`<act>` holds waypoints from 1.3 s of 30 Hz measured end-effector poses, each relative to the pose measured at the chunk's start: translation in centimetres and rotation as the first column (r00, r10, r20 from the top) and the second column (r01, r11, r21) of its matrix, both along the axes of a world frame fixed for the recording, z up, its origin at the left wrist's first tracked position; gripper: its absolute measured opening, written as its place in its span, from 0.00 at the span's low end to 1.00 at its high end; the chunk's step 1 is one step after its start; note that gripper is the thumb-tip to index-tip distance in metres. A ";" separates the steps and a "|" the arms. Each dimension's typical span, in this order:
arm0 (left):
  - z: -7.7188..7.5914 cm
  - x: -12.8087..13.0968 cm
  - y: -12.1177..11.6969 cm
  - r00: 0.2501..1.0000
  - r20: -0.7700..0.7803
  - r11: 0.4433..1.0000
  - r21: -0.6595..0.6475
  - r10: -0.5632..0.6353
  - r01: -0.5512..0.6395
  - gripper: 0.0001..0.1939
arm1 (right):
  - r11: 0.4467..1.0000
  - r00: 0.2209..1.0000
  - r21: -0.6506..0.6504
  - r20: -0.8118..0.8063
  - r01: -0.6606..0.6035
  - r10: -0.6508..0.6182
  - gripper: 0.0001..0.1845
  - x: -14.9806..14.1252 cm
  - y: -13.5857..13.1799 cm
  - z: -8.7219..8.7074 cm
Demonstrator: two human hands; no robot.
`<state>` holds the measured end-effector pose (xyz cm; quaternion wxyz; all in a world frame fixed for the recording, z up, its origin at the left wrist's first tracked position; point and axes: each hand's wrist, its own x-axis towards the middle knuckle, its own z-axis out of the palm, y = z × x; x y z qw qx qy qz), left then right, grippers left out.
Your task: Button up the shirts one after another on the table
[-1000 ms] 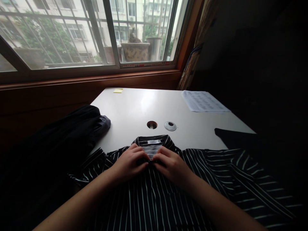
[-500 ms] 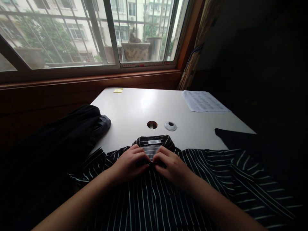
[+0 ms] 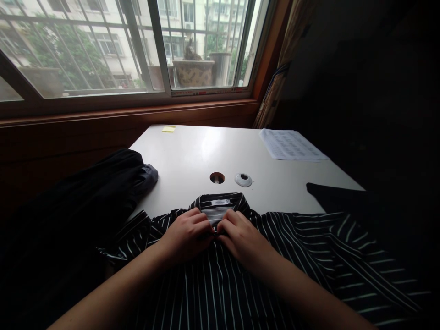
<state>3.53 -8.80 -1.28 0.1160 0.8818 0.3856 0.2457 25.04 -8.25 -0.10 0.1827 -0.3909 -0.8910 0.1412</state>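
**Striped shirt [image 3: 220, 284] pinched just below its collar [image 3: 243, 204]**

Your left hand [image 3: 188, 233] and right hand [image 3: 244, 238] almost meet at the shirt's front opening, fingertips drawn together on the dark fabric from either side. Each appears to be clamped on cloth near the neck; whether a button sits between your fingers is hidden, so that I cannot tell.

The relation that matters is this: the shirt lies face up directly under your grip, its long axis running from the collar, just beyond your fingers, back between your forearms towards you. The stripes on the body follow roughly that line. Neither hand is clearly nearer the opening — they face each other across it, only a narrow gap apart.

Just past the grip, a white label [image 3: 220, 202] shows inside the neck. To the left of your left hand one sleeve [image 3: 132, 233] lies bunched; to the right of your right hand the other sleeve [image 3: 364, 252] spreads outward.

Farther out, dark clothing [image 3: 103, 197] is heaped left of the grip. Beyond the collar, the white table [image 3: 185, 156] has a round hole [image 3: 217, 178] with a grey cover [image 3: 243, 179] beside it — and papers [image 3: 292, 144] lie farther off, to the right.
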 end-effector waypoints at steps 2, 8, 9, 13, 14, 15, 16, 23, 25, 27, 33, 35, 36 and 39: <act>-0.1 0.0 0.0 1.000 0.006 1.000 0.013 -0.003 0.003 0.00 | 0.996 0.997 0.080 0.070 0.035 -0.041 0.06 -0.2 -0.4 0.0; -0.1 0.1 0.0 0.998 0.053 1.000 -0.007 0.021 -0.021 0.01 | 0.969 0.985 0.245 0.157 0.031 -0.071 0.04 -0.4 -0.9 -0.2; 0.1 0.1 0.0 0.998 0.064 0.999 -0.025 0.027 -0.025 0.01 | 0.968 0.987 0.251 0.148 0.021 -0.060 0.04 -0.4 -0.8 -0.2; 0.6 0.0 -0.1 0.991 0.121 0.995 -0.088 0.049 -0.039 0.03 | 0.964 0.996 0.265 0.084 -0.011 -0.012 0.07 -0.3 -0.3 -0.3; 0.7 0.0 -0.1 0.990 0.133 0.994 -0.104 0.052 -0.038 0.04 | 0.962 0.998 0.271 0.058 -0.014 -0.002 0.08 -0.2 -0.2 -0.3; 0.9 -0.1 -0.1 0.988 0.145 0.992 -0.120 0.053 -0.036 0.04 | 0.960 0.999 0.281 0.031 -0.017 0.009 0.09 -0.1 -0.1 -0.3; 1.0 -0.1 -0.2 0.986 0.160 0.990 -0.139 0.053 -0.030 0.05 | 0.955 1.000 0.297 0.001 -0.020 0.021 0.09 0.0 0.0 -0.2; 1.8 -0.5 -0.2 0.941 0.297 0.947 -0.315 0.163 -0.065 0.04 | 0.896 0.979 0.439 -0.146 -0.063 0.141 0.06 0.4 -0.2 0.7; 2.0 -0.5 -0.1 0.932 0.312 0.932 -0.358 0.183 -0.063 0.05 | 0.891 0.974 0.447 -0.160 -0.074 0.161 0.05 0.5 -0.3 0.8; 2.1 -0.5 -0.1 0.923 0.331 0.917 -0.395 0.197 -0.054 0.05 | 0.884 0.970 0.459 -0.162 -0.087 0.180 0.05 0.6 -0.3 0.7; 2.5 -0.5 -0.1 0.909 0.368 0.892 -0.452 0.195 -0.008 0.05 | 0.862 0.950 0.493 -0.198 -0.116 0.241 0.05 0.9 -0.2 0.5; 2.6 -0.6 -0.1 0.911 0.381 0.889 -0.456 0.158 0.036 0.06 | 0.858 0.942 0.496 -0.207 -0.131 0.263 0.05 0.9 -0.2 0.6; 2.6 -0.7 -0.1 0.912 0.386 0.888 -0.456 0.139 0.058 0.06 | 0.855 0.938 0.499 -0.211 -0.139 0.276 0.05 1.0 -0.2 0.6; 2.6 -0.7 -0.1 0.914 0.393 0.892 -0.441 0.096 0.096 0.05 | 0.853 0.926 0.495 -0.218 -0.166 0.307 0.07 1.0 -0.2 0.9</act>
